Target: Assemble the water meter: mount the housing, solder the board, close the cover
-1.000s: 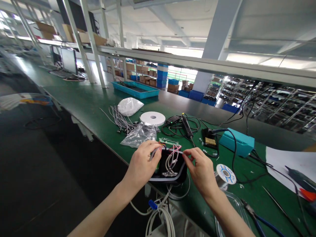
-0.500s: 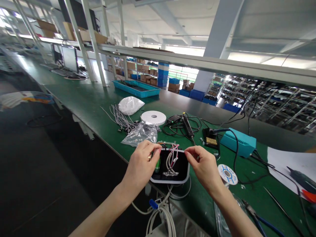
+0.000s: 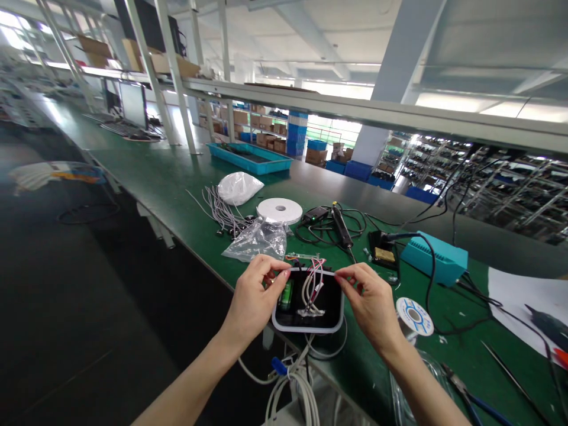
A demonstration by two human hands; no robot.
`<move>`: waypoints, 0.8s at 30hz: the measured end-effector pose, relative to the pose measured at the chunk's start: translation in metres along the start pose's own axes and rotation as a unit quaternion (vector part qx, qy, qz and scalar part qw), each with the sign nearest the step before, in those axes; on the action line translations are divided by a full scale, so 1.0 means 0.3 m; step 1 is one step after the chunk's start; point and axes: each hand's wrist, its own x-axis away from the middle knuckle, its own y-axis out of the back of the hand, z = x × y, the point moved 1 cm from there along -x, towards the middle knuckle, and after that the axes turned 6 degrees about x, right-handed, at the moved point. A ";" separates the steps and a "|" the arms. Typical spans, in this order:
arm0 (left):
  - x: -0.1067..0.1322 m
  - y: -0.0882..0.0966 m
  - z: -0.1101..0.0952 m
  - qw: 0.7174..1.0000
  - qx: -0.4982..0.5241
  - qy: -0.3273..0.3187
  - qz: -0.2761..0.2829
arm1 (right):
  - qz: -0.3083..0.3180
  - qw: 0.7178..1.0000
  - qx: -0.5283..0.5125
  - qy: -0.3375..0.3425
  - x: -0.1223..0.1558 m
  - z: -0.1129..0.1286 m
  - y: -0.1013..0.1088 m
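Note:
A black plastic housing (image 3: 326, 305) with a light grey rim lies open side up at the bench's front edge. My left hand (image 3: 257, 290) pinches the rim at its far left corner, thumb against forefinger. At the far right corner, my right hand (image 3: 368, 296) pinches the same rim. Inside are a green cylindrical part (image 3: 287, 294), possibly a battery, and a bundle of pale wires (image 3: 307, 290) rising from a whitish blob at the bottom. Red and white thin wires run over the far rim to a narrow circuit board (image 3: 304, 256) just behind.
A clear plastic bag (image 3: 261, 239), white tape roll (image 3: 279, 210), soldering iron (image 3: 341, 228) and teal soldering station (image 3: 435, 257) lie beyond. A solder spool (image 3: 414, 316) and pliers (image 3: 459, 381) are at the right. Coiled grey cable (image 3: 293, 396) hangs below the edge.
The view has shifted slightly, moving everything a little to the right. My left fingers have drawn back a little, showing more of the green part; both hands still pinch the rim.

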 end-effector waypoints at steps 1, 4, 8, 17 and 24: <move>-0.001 0.002 0.005 1.000 0.009 0.009 0.002 | 0.001 1.000 -0.001 0.003 0.000 -0.003 -0.001; -0.002 0.009 0.017 0.998 0.043 0.043 0.008 | 0.000 1.000 -0.016 0.011 0.003 -0.010 -0.005; -0.002 0.011 0.022 0.997 0.065 0.043 0.000 | 0.003 1.000 -0.028 0.005 0.004 -0.011 -0.003; -0.018 -0.012 0.027 0.919 0.305 0.244 0.043 | 0.069 0.951 -0.217 -0.208 -0.030 -0.011 -0.006; -0.025 -0.005 0.028 0.913 0.320 0.245 0.068 | 0.116 0.905 -0.307 -0.271 -0.033 -0.027 -0.014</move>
